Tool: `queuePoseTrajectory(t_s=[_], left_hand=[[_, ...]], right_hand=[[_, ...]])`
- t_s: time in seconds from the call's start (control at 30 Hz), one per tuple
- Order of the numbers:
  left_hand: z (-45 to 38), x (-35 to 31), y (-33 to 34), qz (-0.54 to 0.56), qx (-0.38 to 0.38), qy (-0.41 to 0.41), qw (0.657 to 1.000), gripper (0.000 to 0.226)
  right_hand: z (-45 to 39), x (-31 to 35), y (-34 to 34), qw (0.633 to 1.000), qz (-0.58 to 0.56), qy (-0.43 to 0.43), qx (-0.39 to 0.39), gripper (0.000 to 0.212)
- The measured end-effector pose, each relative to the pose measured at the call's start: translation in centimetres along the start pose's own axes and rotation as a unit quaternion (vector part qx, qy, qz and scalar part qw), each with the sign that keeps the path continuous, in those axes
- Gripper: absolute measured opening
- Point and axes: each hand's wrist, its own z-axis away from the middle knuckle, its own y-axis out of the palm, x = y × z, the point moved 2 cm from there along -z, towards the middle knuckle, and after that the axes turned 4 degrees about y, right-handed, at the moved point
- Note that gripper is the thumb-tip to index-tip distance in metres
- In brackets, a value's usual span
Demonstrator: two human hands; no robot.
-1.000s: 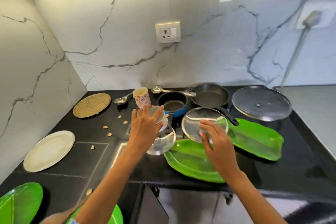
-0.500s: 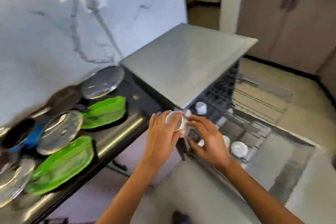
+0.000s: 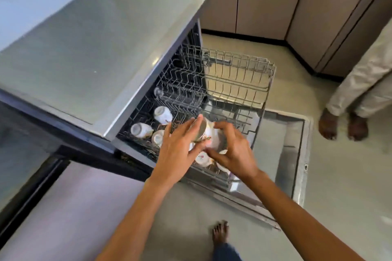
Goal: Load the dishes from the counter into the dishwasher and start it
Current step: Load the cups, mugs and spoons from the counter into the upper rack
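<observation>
Grey flat-topped dishwasher (image 3: 101, 48) at left, door (image 3: 284, 154) folded down to the floor. Grey wire upper rack (image 3: 237, 74) pulled out. At the rack's left end three white ceramic cups (image 3: 162, 115) sit upside down, close together. Left hand (image 3: 176, 152) over the rack's near edge, grip curled round a small white cup with a dark rim (image 3: 200, 131), tilted on its side. Right hand (image 3: 231, 150) just beside it, fingers bent onto the same cup; motion blur, so whether it grips a second piece is unclear. A white cup with a floral print (image 3: 201, 158) sits in the rack below the two hands. Bare foot (image 3: 220, 234) on the floor at bottom centre. At right, a second person's feet (image 3: 342, 127).
</observation>
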Motion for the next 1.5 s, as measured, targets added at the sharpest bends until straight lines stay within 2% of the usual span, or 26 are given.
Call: queuePoseTrajectory(t_s=[0.1,0.2,0.27,0.5,0.67,0.8,0.93,1.07,1.17,1.23,1.4,1.5], left_hand=[[0.5,3.4,3.1,-0.054,0.056,-0.008,0.997,0.071],[3.0,6.6,6.4,-0.113,0.107,-0.02,0.988,0.063],[4.4,7.8,8.1,-0.113,0.117,-0.016,0.987,0.058],[4.8,8.2,9.2,-0.078,0.106,-0.028,0.991,0.057],[4.7,8.2,9.3,-0.078,0.103,-0.021,0.991,0.058],[4.7,8.3,9.3,-0.085,0.103,-0.014,0.991,0.058],[4.8,8.3,9.4,-0.082,0.105,-0.019,0.991,0.058],[4.7,8.3,9.4,-0.087,0.107,-0.023,0.99,0.058],[4.8,8.2,9.3,-0.085,0.109,-0.027,0.99,0.059],[4.7,8.1,9.3,-0.084,0.109,-0.028,0.99,0.059],[4.6,8.1,9.3,-0.088,0.105,-0.031,0.99,0.059],[4.6,8.0,9.2,-0.086,0.109,-0.033,0.99,0.058]], right_hand=[[-2.2,-2.7,0.5,0.999,0.049,0.01,-0.019,0.06],[-4.4,-4.7,1.2,0.996,0.08,0.035,-0.024,0.06],[-5.7,-5.7,2.2,0.994,0.092,0.052,-0.011,0.061],[-10.9,-5.2,7.9,0.978,0.139,0.078,0.134,0.063],[-14.8,-4.3,12.7,0.957,0.18,0.118,0.195,0.071],[-16.1,-4.0,15.5,0.941,0.248,0.084,0.212,0.065],[-16.0,-4.7,17.3,0.946,0.231,0.06,0.221,0.055],[-15.7,-5.4,18.1,0.947,0.183,0.05,0.261,0.048],[-15.9,-6.2,17.6,0.939,0.17,0.057,0.292,0.062],[-16.1,-6.4,17.2,0.941,0.173,0.056,0.286,0.062],[-17.2,-5.8,16.9,0.967,0.144,0.051,0.203,0.055],[-17.1,-5.8,17.3,0.96,0.166,0.051,0.218,0.053]])
